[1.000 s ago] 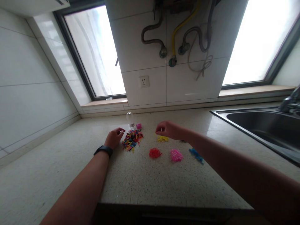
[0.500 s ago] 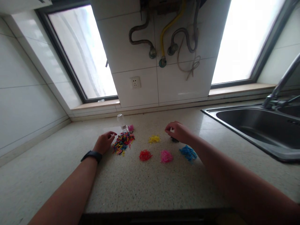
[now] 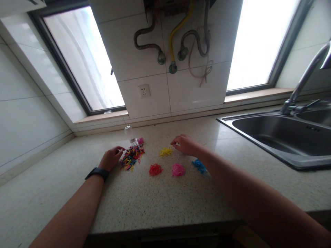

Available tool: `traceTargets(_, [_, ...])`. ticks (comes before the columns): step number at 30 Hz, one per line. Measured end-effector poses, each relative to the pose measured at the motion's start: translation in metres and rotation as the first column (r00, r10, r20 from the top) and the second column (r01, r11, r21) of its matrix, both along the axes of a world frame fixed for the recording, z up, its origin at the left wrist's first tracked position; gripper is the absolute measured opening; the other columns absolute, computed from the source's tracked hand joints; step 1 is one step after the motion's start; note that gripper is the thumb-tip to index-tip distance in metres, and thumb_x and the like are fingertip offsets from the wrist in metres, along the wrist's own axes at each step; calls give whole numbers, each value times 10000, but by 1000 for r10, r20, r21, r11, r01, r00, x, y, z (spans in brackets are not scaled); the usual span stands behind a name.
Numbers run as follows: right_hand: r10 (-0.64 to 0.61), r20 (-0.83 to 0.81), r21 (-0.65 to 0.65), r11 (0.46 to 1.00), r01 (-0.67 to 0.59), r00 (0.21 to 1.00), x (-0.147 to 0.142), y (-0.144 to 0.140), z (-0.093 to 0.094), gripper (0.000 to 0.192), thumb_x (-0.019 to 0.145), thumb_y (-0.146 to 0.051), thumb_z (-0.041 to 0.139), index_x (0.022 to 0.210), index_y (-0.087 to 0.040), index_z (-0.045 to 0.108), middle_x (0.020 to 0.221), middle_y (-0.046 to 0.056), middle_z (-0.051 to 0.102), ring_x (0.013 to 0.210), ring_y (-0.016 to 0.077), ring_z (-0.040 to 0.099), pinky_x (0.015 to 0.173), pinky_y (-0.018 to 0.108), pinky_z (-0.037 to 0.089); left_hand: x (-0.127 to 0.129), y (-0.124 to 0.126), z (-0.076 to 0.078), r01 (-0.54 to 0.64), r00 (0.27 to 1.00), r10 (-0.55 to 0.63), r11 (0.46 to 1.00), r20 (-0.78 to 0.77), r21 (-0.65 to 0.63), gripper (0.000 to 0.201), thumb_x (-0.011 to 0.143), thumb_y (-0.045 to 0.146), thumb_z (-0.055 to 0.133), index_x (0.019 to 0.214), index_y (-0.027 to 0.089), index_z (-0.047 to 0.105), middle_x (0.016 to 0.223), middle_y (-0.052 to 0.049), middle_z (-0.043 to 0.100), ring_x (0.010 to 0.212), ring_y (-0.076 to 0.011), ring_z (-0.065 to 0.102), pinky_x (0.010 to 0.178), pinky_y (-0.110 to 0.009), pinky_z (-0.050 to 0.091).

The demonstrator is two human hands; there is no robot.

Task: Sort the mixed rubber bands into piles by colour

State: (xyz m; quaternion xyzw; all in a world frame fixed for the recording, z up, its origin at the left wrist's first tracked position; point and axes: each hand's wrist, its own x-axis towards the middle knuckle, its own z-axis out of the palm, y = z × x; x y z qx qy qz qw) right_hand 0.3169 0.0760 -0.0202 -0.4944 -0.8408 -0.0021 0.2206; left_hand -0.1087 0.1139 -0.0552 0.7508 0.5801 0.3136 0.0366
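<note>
The fingers of the left hand [image 3: 111, 158] curl loosely, tips at the edge of the mixed pile [image 3: 131, 157] of coloured bits; whether they pinch a piece is too small to tell. The fingers of the right hand [image 3: 184, 144] are drawn together and point down at the counter [image 3: 160, 203], just at 3 o'clock of the yellow pile [image 3: 165, 152]; again I cannot tell if a bit sits between them. In the head view, the only one, the mixed pile lies at about 10 o'clock from the counter's middle, with a small clear bottle [image 3: 128, 132] and a pink cap [image 3: 140, 141] just behind it at 12 o'clock. Four sorted heaps lie to the right of it: yellow farthest back, then the red pile [image 3: 155, 169], the pink pile [image 3: 178, 169] and the blue pile [image 3: 199, 165] in a row nearer the person, the blue one partly hidden by the right forearm. A dark band [image 3: 97, 172] wraps the left wrist. The sink [image 3: 261, 136] and its tap [image 3: 302, 86] sit at 2 o'clock. Judging by the heaps, sorting by colour is partly done: four small single-colour piles exist, yet the mixed pile is larger than any of them, so much looks left.
</note>
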Motion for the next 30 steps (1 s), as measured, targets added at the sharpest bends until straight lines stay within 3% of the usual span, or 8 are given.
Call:
traceTargets(4, [-57, -86, 9, 998, 58, 995, 23, 5, -2, 279, 865, -218, 556, 1063, -233, 751, 1048, 48, 753, 956, 204, 674, 859, 294, 486, -1, -1, 0, 5, 1000, -5, 1000, -6, -17, 388, 891, 452, 460, 1004, 190, 724, 588, 7, 597, 551, -165, 530, 554, -263, 363])
traceTargets(8, [-202, -158, -8, 979, 204, 967, 60, 15, -9, 297, 868, -245, 534, 1076, -239, 746, 1027, 46, 755, 929, 212, 684, 844, 307, 503, -1, -1, 0, 10, 1000, -11, 1000, -17, -20, 390, 894, 456, 460, 1005, 190, 723, 603, 2, 609, 559, -167, 535, 562, -264, 370])
traceTargets(13, [-336, -144, -47, 942, 333, 931, 89, 24, -21, 386, 856, -262, 535, 1209, -234, 687, 1208, 75, 695, 1122, 245, 625, 988, 350, 461, -1, -2, -1, 16, 1000, -16, 1000, -1, -19, 406, 898, 470, 457, 1002, 181, 724, 623, -5, 624, 570, -165, 541, 568, -260, 379])
traceTargets(20, [-302, 85, -130, 942, 311, 950, 94, 25, -37, 499, 860, -209, 471, 1339, -291, 588, 1454, 45, 528, 1337, 289, 462, 1127, 505, 307, 2, -5, 2, 12, 1000, -12, 999, 18, -32, 419, 897, 489, 460, 987, 185, 733, 642, -11, 650, 573, -168, 553, 572, -266, 386])
traceTargets(30, [-253, 70, -109, 960, 259, 965, 101, 29, -39, 507, 837, -171, 495, 1311, -310, 608, 1416, 43, 567, 1291, 290, 520, 1097, 503, 357, 3, -7, 3, 24, 999, -22, 999, 44, -39, 421, 890, 486, 471, 981, 177, 742, 637, -15, 660, 581, -172, 574, 568, -263, 397])
